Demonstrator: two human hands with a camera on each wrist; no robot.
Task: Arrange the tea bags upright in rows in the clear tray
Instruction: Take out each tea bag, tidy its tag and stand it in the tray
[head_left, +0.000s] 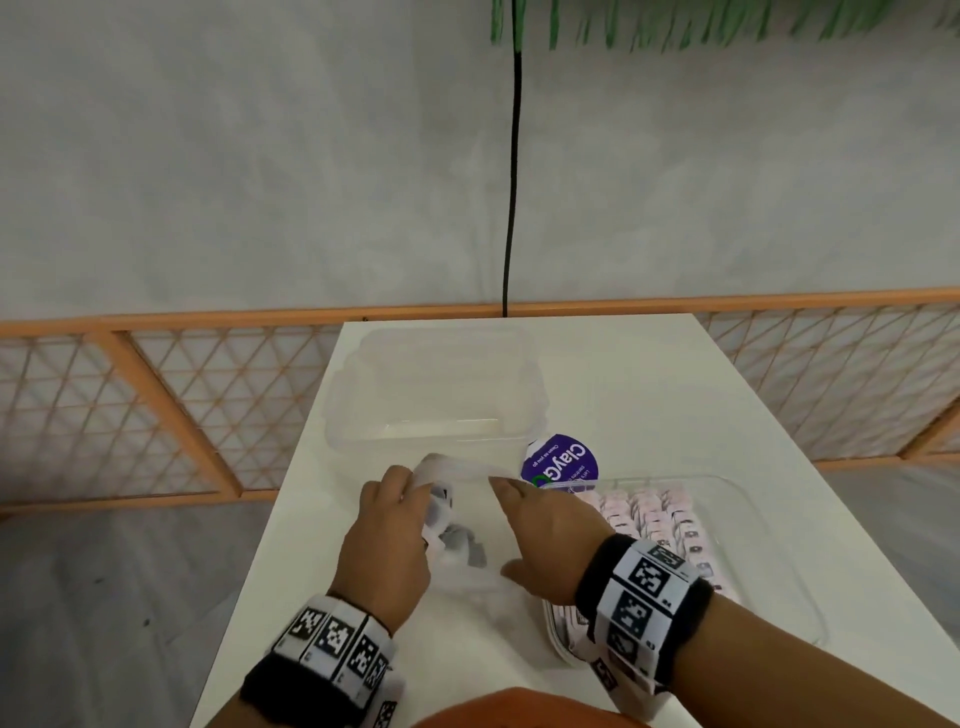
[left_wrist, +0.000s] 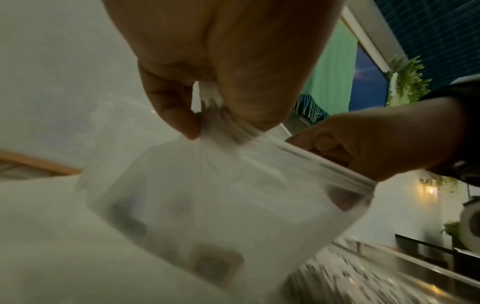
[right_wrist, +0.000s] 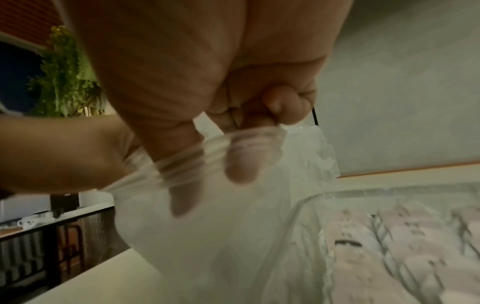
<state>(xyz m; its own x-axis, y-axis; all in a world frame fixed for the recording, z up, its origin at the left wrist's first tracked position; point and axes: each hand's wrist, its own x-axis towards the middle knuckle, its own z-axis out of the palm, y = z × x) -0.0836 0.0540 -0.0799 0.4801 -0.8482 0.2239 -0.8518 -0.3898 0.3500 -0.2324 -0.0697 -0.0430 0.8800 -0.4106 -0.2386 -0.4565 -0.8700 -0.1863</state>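
White table (head_left: 623, 374), lower middle of frame: left hand (head_left: 387, 540) and right hand (head_left: 545, 540) each pinch the rim of a clear bag (head_left: 462, 519) of tea bags (head_left: 457, 540) (blurry), so spread it wide before reaching in, clear tray (head_left: 769, 525) lower right.

Bag (head_left: 467, 525) blocks tray (head_left: 769, 530) left side; right side open.
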